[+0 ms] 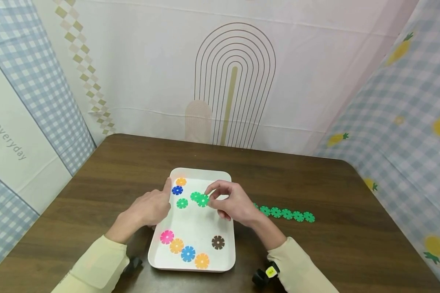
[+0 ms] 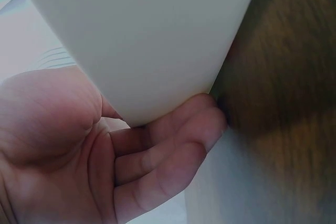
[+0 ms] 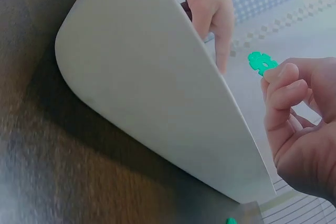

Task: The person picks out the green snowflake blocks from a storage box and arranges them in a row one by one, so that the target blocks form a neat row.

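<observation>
A white tray [image 1: 196, 224] lies on the table in front of me. At its left side my left hand [image 1: 151, 208] grips the edge, index finger stretched along the rim; the left wrist view shows the other fingers [image 2: 163, 161] curled against the wall's underside. Above the tray's right half, my right hand [image 1: 236, 201] pinches a green notched disc [image 3: 260, 62] between thumb and index finger. In the head view that disc overlaps another green disc [image 1: 195, 196]. A third green disc [image 1: 182, 203] lies to their left in the tray.
Right of the tray, a row of joined green discs [image 1: 287, 214] lies on the wooden table [image 1: 333, 252], partly hidden by my right hand. Also in the tray are a dark blue disc [image 1: 177, 190], a pink disc [image 1: 167, 237], a brown disc [image 1: 218, 242] and several others.
</observation>
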Motion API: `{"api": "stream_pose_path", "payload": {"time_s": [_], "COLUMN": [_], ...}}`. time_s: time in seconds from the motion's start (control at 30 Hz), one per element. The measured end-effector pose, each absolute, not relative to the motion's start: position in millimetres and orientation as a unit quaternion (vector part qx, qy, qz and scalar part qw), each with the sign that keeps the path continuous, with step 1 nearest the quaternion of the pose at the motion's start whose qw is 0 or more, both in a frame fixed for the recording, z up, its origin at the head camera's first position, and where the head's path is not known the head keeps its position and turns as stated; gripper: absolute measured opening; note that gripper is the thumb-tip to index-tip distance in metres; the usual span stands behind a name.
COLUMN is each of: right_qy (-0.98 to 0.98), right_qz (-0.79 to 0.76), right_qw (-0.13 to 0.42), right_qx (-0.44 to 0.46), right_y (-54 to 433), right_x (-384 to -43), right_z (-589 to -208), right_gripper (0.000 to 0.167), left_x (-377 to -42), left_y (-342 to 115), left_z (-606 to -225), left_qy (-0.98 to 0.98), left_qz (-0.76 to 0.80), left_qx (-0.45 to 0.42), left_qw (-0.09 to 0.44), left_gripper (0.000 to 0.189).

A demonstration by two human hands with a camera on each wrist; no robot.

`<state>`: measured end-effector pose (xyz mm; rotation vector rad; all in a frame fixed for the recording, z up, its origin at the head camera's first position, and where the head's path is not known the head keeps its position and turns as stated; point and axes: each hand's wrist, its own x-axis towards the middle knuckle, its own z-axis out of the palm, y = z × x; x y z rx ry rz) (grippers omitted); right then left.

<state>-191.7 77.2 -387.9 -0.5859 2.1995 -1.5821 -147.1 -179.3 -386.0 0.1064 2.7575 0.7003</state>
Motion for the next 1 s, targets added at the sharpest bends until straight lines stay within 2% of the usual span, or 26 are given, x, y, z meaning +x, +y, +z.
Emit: {"api": "stream_pose_path", "payload": {"time_s": [0.5,1.0], "right_qy": [0.763,0.770], "right_qz": [-0.592,-0.601], "right_qw": [0.168,0.151], "right_qx": [-0.198,-0.152], "right_y": [105,140], "right_x": [-195,-197], "right_z": [-389,-391], "right_gripper": [0.024,0.025], "left_x": [-145,-142], "left_y": [-179,-179], "left_z": [-386,-385], "left_qy": [0.957,0.955], "left_qz": [0.249,0.260], "left_qx": [0.037,0.038], "left_qw": [0.143,0.137], "left_gripper": [0.088,0.087]}}
